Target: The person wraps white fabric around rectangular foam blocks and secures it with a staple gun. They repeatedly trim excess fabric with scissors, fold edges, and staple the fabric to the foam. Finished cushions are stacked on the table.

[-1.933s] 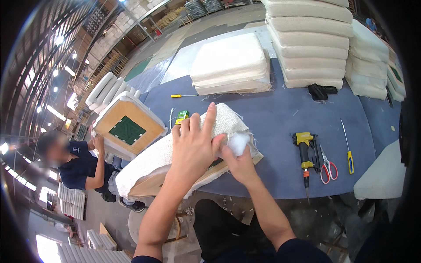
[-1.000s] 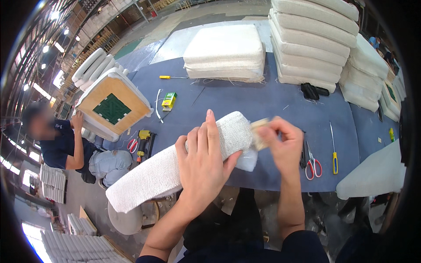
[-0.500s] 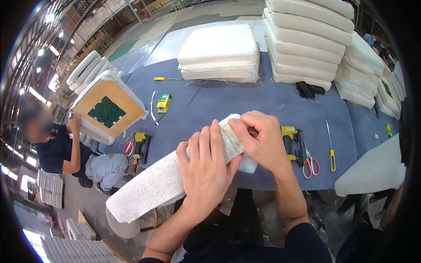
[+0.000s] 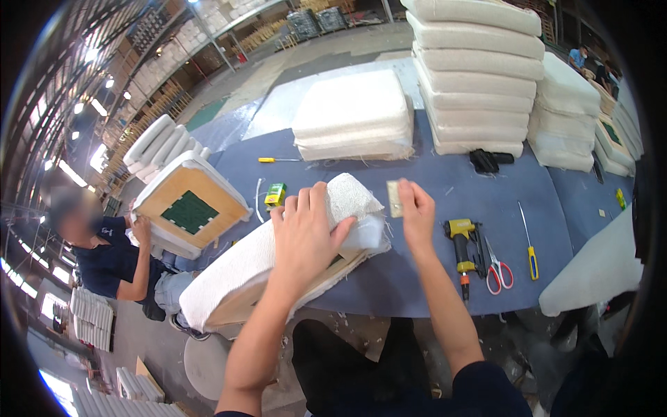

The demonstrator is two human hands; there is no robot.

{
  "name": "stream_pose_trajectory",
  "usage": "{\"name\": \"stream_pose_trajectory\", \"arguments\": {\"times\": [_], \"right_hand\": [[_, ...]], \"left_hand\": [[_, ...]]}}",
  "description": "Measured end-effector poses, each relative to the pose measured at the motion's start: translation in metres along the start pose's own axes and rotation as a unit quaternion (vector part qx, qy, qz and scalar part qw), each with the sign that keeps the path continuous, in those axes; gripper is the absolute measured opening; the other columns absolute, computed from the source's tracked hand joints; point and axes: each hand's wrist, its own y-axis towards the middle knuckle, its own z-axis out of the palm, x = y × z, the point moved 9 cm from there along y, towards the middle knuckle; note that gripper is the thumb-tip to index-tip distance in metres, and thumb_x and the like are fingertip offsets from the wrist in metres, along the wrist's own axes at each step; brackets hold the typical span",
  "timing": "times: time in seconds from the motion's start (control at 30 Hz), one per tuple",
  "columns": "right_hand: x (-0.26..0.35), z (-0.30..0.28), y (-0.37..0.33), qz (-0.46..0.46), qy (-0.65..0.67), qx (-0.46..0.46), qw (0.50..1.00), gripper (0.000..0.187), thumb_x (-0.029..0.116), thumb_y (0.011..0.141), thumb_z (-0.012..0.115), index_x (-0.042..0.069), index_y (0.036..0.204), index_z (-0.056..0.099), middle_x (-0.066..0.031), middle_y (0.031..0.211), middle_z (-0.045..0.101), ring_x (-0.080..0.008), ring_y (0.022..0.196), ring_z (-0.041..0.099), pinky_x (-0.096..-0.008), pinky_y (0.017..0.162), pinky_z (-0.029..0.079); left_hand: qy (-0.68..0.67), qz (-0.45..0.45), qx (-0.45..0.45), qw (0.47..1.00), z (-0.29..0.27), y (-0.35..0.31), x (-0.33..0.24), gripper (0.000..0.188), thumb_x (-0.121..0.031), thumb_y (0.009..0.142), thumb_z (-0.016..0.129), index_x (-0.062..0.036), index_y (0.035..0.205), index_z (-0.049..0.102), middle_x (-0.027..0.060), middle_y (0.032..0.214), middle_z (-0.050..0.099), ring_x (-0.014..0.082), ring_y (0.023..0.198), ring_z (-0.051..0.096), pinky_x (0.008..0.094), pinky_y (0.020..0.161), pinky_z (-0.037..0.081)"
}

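Note:
A seat cushion (image 4: 240, 260) covered in white textured fabric stands tilted on its edge at the table's front, its wooden underside partly showing below. My left hand (image 4: 303, 229) spans its upper edge, fingers over the far side and thumb on the near side. At the cushion's right corner the fabric is loose, and pale padding (image 4: 366, 233) shows under it. My right hand (image 4: 419, 214) is apart from the cushion. Between thumb and fingers it pinches a small flat cream-coloured rectangular piece (image 4: 394, 199).
Right of my hand lie a yellow-and-black staple gun (image 4: 461, 243), red-handled scissors (image 4: 499, 273) and a yellow-handled screwdriver (image 4: 533, 263). White cushions (image 4: 479, 76) are stacked at the back. At left, a co-worker (image 4: 104, 240) holds another seat (image 4: 189, 205) beside a small yellow-green box (image 4: 276, 195).
My right hand has come away from the cushion's corner to the right, holding the small cream piece. The cushion has tilted, baring its underside and the corner padding. The view has shifted.

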Motion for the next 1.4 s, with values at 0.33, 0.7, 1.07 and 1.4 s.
{"name": "stream_pose_trajectory", "arguments": {"times": [0.33, 0.7, 1.07, 1.4], "right_hand": [[-0.148, -0.122, -0.096, -0.022, -0.499, 0.024, 0.866, 0.020, 0.024, 0.099, 0.073, 0.012, 0.113, 0.072, -0.0119, 0.120, 0.069, -0.0380, 0.119, 0.062, -0.0528, 0.096, 0.050], [-0.158, -0.207, -0.076, 0.102, -0.635, -0.047, 0.764, 0.076, 0.015, 0.091, 0.083, 0.007, 0.157, 0.047, -0.0219, 0.140, 0.057, -0.0433, 0.128, 0.061, -0.0524, 0.102, 0.055], [-0.163, -0.240, -0.014, 0.185, -0.548, 0.010, 0.816, 0.078, 0.018, 0.088, 0.076, 0.011, 0.158, 0.044, -0.0326, 0.125, 0.072, -0.0535, 0.118, 0.071, -0.0554, 0.097, 0.059], [0.004, -0.045, -0.062, 0.161, -0.079, 0.079, 0.981, 0.032, 0.015, 0.093, 0.084, -0.003, 0.118, 0.077, -0.0065, 0.103, 0.082, -0.0133, 0.089, 0.075, -0.0329, 0.080, 0.060]], "left_hand": [[-0.040, -0.008, 0.295, 0.955, 0.047, 0.084, 0.062, 0.110, -0.068, 0.094, 0.073, -0.0100, 0.174, 0.026, 0.0311, 0.163, 0.052, 0.0510, 0.152, 0.048, 0.0660, 0.125, 0.035], [0.025, 0.006, 0.094, 0.995, 0.038, 0.078, 0.057, 0.085, -0.056, 0.102, 0.069, -0.0105, 0.168, 0.040, 0.0270, 0.143, 0.066, 0.0471, 0.135, 0.063, 0.0632, 0.108, 0.048], [0.064, 0.040, -0.027, 0.997, 0.022, 0.053, 0.035, 0.085, -0.052, 0.096, 0.079, -0.0111, 0.164, 0.047, 0.0203, 0.120, 0.072, 0.0394, 0.112, 0.071, 0.0551, 0.088, 0.053], [0.082, 0.055, -0.051, 0.994, 0.025, 0.046, 0.040, 0.084, -0.051, 0.096, 0.079, -0.0108, 0.163, 0.048, 0.0180, 0.116, 0.072, 0.0374, 0.108, 0.071, 0.0535, 0.085, 0.053]]}}
